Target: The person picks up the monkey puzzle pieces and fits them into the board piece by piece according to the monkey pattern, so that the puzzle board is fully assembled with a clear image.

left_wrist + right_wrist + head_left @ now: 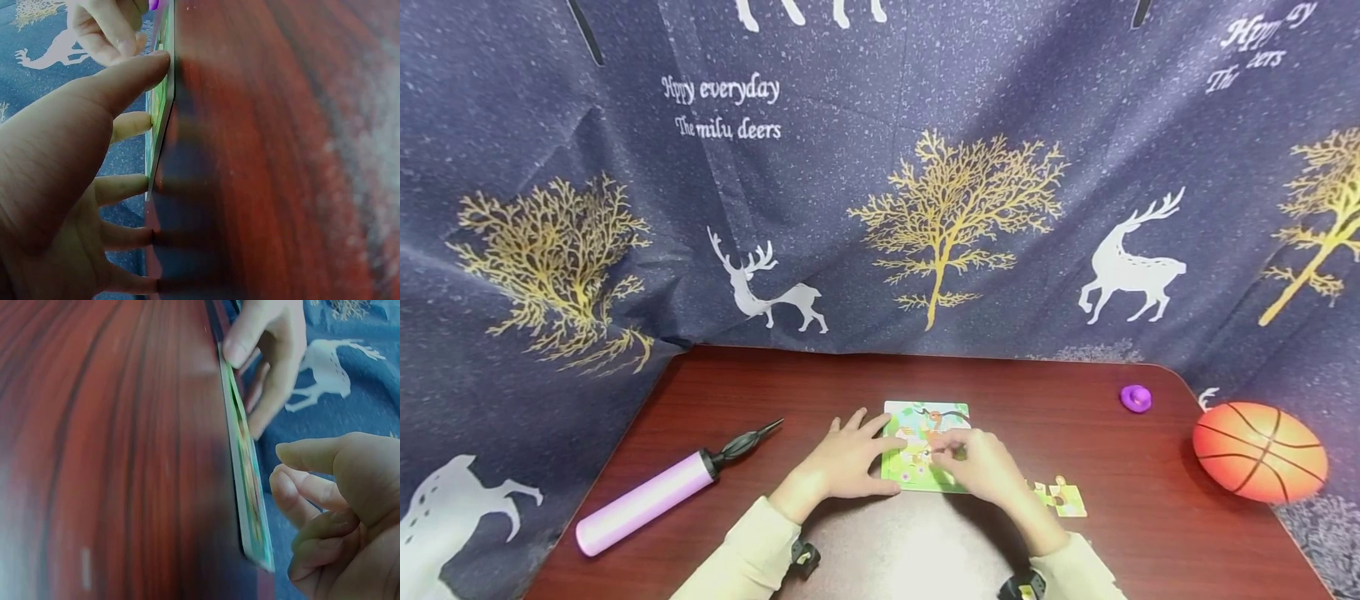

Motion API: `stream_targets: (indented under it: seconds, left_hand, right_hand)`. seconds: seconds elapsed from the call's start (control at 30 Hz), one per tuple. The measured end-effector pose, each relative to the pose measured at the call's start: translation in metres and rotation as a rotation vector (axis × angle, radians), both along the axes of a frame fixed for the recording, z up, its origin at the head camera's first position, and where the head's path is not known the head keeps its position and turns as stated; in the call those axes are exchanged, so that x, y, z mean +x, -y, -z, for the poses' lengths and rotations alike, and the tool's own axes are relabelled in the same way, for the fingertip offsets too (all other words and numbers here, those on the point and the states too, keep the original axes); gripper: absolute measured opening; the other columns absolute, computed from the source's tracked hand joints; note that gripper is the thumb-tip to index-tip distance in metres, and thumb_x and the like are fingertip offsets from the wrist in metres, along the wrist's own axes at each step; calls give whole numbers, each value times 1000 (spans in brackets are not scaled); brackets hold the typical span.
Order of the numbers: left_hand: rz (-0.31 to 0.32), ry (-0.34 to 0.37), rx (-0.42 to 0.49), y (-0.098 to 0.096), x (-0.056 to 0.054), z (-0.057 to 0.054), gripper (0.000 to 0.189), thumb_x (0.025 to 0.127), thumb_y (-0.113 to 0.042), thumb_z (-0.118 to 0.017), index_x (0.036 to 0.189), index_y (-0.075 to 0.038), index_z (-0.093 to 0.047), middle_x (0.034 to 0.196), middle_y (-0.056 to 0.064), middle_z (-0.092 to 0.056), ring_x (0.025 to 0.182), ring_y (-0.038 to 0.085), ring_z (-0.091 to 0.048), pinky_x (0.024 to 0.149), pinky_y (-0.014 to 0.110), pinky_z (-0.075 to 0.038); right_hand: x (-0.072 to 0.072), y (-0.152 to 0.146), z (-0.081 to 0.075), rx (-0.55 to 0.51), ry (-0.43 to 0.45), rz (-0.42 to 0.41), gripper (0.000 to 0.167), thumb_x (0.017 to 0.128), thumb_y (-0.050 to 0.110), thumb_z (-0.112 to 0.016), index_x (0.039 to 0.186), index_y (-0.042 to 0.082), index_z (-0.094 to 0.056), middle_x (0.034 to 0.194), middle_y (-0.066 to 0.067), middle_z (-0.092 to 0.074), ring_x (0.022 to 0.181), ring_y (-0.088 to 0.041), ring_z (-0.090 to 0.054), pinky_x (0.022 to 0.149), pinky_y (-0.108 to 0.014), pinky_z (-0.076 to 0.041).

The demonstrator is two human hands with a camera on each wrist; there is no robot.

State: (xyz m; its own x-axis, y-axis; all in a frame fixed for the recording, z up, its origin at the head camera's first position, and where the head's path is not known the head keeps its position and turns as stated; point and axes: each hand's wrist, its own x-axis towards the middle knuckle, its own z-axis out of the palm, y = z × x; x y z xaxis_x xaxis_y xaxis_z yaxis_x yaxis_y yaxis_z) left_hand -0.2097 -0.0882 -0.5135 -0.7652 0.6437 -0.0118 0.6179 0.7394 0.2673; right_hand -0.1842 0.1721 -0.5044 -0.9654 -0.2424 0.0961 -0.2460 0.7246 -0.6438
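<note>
A small jigsaw puzzle (917,482) with a bright animal picture lies on the table. My left hand (853,458) rests at its left side, fingers spread, with thumb and index finger on the puzzle. In the left wrist view, that thumb (140,72) lies along the near edge. My right hand (985,467) hovers over the puzzle's right half. In the right wrist view its thumb (306,455) and index fingertip stand slightly apart with nothing showing between them, the other fingers loosely curled. Part of the puzzle's top layer (235,394) is lifted off the backing near the left thumb.
A few loose puzzle pieces (1063,498) lie right of my right hand. A pink-and-black hand pump (647,504) lies at the left. A small purple hat-shaped thing (1136,398) sits at the back right, and an orange basketball (1260,452) at the table's right edge.
</note>
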Motion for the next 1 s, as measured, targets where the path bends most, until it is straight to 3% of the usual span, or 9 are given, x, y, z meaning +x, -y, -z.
stream_targets:
  seconds: [0.33, 0.5, 0.6, 0.77, 1.0]
  left_hand:
    - [-6, -15, 6, -4, 2, -3, 59, 94, -63, -64, 144, -33, -62, 162, 10, -41, 146, 52, -33, 107, 76, -32]
    - [-14, -21, 16, -5, 2, -3, 55, 94, -61, -66, 141, -31, -64, 161, 11, -43, 145, 54, -34, 105, 77, -33]
    - [-19, -21, 17, -7, 2, -2, 53, 94, -60, -66, 139, -31, -64, 160, 12, -43, 144, 54, -35, 105, 77, -34]
    - [-17, -34, 5, -8, 1, -1, 48, 96, -58, -65, 136, -31, -65, 160, 12, -44, 143, 54, -37, 105, 75, -36]
    - [-7, -67, 1, -10, 0, -1, 43, 97, -55, -66, 132, -29, -69, 156, 16, -47, 139, 56, -42, 104, 71, -40]
  right_hand:
    - [15, -67, -8, -9, 73, 54, 9, 92, 23, -79, 101, 20, -76, 64, 10, -64, 52, -7, -59, 65, -27, -48]
    - [24, -101, -8, 54, 24, 68, 13, 90, 26, -83, 100, 21, -77, 73, 15, -64, 61, -4, -62, 64, -27, -48]
    - [30, -117, -8, 127, -9, 68, 22, 85, 36, -86, 100, 24, -77, 77, 18, -63, 71, -2, -59, 67, -28, -47]
    - [42, -131, -8, 194, -7, 36, 41, 73, 51, -91, 101, 25, -76, 83, 15, -61, 74, -2, -57, 65, -29, -47]
    - [50, -133, -7, 276, 3, 11, 58, 59, 53, -97, 104, 26, -71, 86, 14, -56, 76, -3, -53, 65, -32, -45]
